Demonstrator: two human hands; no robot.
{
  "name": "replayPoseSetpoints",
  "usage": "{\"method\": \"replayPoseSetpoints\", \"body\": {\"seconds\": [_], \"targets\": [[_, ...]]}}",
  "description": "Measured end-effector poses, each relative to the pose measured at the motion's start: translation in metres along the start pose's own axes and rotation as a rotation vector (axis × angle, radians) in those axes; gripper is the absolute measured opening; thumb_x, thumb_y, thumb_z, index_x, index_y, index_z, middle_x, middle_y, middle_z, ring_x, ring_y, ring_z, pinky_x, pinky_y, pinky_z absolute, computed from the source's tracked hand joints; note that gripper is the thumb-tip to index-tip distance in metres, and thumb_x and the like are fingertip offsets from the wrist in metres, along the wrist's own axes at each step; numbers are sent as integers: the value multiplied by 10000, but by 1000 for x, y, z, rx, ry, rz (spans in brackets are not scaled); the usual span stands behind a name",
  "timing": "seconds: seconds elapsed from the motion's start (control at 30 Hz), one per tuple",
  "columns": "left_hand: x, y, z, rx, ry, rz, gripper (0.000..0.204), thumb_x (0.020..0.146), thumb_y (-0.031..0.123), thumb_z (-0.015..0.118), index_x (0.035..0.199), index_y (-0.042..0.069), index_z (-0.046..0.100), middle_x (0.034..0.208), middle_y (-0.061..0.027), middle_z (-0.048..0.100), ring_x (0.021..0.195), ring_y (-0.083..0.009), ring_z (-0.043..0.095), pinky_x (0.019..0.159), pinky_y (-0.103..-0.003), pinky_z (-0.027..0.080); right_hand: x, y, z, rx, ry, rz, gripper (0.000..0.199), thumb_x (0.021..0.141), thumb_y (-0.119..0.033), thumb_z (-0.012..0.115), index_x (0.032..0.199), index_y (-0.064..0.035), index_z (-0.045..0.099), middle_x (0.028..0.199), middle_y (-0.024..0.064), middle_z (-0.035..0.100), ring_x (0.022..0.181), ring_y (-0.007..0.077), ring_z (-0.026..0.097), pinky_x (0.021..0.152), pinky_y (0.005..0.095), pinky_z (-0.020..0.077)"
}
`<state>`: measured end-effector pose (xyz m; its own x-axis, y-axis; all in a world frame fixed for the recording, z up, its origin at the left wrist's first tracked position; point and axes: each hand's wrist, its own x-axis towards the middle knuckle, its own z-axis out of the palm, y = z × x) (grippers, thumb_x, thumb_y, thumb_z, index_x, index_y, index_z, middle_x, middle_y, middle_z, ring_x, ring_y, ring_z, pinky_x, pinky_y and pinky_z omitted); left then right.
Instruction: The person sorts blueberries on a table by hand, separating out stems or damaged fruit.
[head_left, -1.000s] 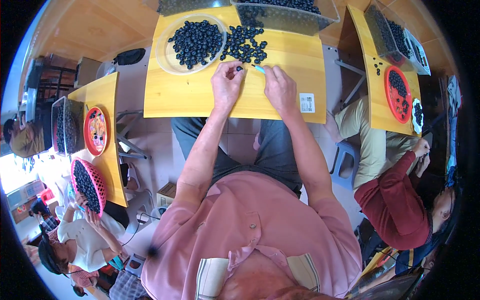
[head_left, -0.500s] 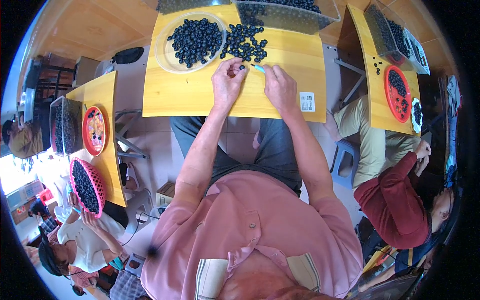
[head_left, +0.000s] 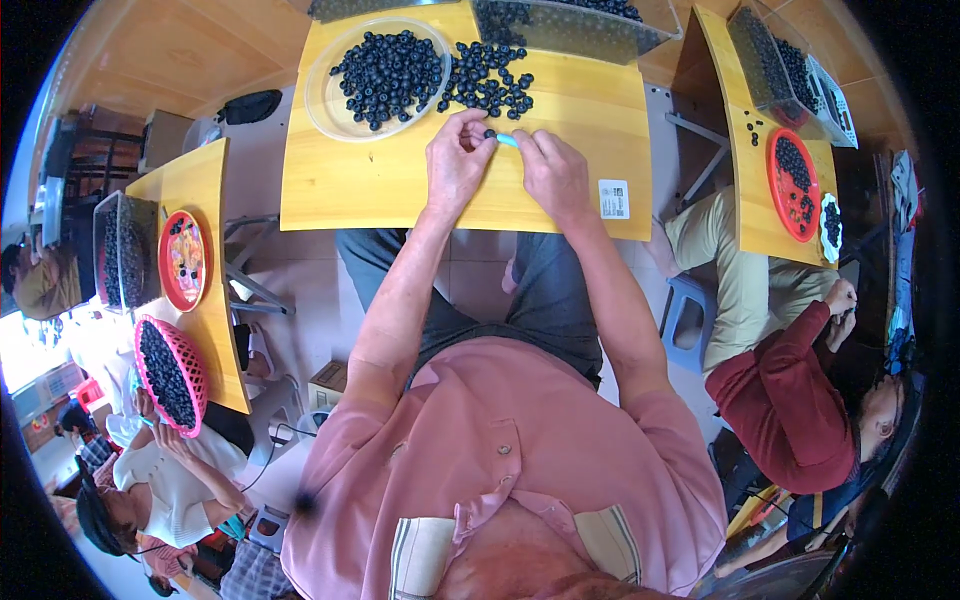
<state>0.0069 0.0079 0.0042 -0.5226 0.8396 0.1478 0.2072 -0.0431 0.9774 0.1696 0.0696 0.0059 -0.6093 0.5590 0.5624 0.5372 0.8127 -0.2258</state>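
My left hand [head_left: 458,165] is closed, pinching one dark round berry [head_left: 490,134] that looks like a blueberry, between thumb and fingertips over the table. My right hand [head_left: 555,172] grips a slim light-blue pen-like tool [head_left: 508,140]. The tool's tip meets the berry or lies right beside it; my fingers partly cover both. Beyond my hands, loose berries [head_left: 505,80] are scattered on the yellow wooden table [head_left: 370,195]. A clear round tray [head_left: 322,110] to their left holds a heap of the same berries.
Clear bins of berries [head_left: 570,40] stand at the table's far edge. A white label [head_left: 614,199] is stuck near the right edge. People sit at side tables; a red tray [head_left: 814,185] is on the right, a pink basket [head_left: 193,375] on the left.
My right hand has moved slightly left, bringing the blue tool up to the berry. My left hand keeps its pinch, almost in the same place.
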Motion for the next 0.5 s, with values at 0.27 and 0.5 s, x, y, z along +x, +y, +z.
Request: {"method": "replayPoseSetpoints", "body": {"seconds": [0.27,0.5], "targets": [[-1,-5,-1,-15,-19,-15,353,861,-45,801,1196,-4,695,923,-22,705,806,-75,645,760,-235,561,-1,3,4,-41,-65,101,260,840,-41,669,1092,-81,721,863,71,596,809,256,689,676,413,587],[0,-5,1,-150,-1,-26,344,868,-44,811,1182,-3,678,959,-32,702,828,-79,646,789,-230,565,2,2,1,-38,-1,109,245,856,-50,666,1090,-91,726,862,73,599,803,255,693,665,410,585]]}}
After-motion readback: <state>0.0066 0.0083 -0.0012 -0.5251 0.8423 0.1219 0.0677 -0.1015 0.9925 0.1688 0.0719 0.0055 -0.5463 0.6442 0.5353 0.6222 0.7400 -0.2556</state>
